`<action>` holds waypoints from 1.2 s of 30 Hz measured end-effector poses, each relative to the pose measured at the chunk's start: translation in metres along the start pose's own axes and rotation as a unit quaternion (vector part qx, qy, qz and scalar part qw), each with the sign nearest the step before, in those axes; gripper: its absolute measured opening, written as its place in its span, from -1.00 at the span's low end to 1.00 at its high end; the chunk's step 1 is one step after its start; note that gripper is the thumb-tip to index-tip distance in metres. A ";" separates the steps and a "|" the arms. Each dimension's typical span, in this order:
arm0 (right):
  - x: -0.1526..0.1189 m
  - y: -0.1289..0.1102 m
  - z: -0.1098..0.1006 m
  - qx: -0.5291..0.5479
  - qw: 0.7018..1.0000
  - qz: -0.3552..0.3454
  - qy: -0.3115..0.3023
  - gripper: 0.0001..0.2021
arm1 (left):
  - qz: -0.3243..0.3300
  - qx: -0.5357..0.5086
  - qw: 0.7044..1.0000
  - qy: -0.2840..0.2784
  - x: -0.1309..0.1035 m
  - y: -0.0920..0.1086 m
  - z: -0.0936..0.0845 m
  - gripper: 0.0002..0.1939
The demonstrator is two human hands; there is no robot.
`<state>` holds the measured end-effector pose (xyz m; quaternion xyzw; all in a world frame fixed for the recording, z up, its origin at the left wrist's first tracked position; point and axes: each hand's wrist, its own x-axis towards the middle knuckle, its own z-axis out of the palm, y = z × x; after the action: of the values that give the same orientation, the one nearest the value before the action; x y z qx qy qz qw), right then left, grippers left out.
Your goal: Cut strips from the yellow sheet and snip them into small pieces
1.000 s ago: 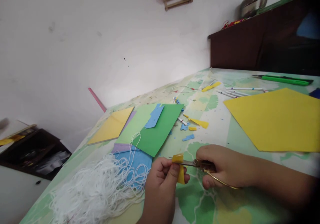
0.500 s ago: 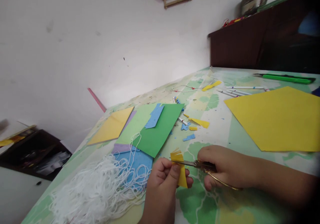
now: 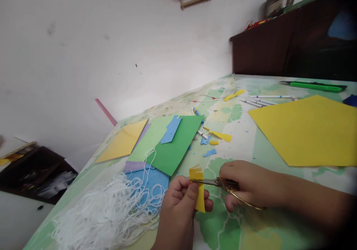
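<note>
Between the thumb and fingers of my left hand is a narrow strip of yellow paper, its upper end slit into a fringe. My right hand is closed around the gold-coloured handles of a pair of scissors. The blades lie across the strip just below the fringe, with their tips close to my left thumb and forefinger. To the left of my left hand is a tangled heap of white string, partly over a blue sheet.
A green sheet with a blue piece on it lies beyond my hands, beside a yellow pad. Yellow and blue scraps are scattered nearby. To the right are a large yellow sheet, white pens and a green cutter.
The view has shifted slightly. The yellow strip stands a little straighter between my fingers, and the scissors remain across it.
</note>
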<state>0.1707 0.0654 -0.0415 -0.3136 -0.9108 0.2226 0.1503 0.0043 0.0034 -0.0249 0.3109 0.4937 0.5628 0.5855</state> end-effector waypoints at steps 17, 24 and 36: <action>-0.001 0.000 -0.002 0.019 1.000 0.023 0.004 -0.59 | 0.034 -0.042 0.997 0.047 -0.003 0.006 0.002 -0.79; -0.002 0.000 -0.001 0.046 0.999 0.019 -0.002 -0.63 | 0.067 0.010 0.996 0.051 0.001 0.004 -0.005 -0.78; -0.001 0.003 -0.002 0.109 0.993 0.039 0.024 -0.65 | 0.089 0.079 0.992 0.051 0.005 0.000 -0.003 -0.86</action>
<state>0.1741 0.0672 -0.0411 -0.3358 -0.8645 0.3182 0.1966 0.0011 0.0077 -0.0267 0.3697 0.5366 0.5870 0.4804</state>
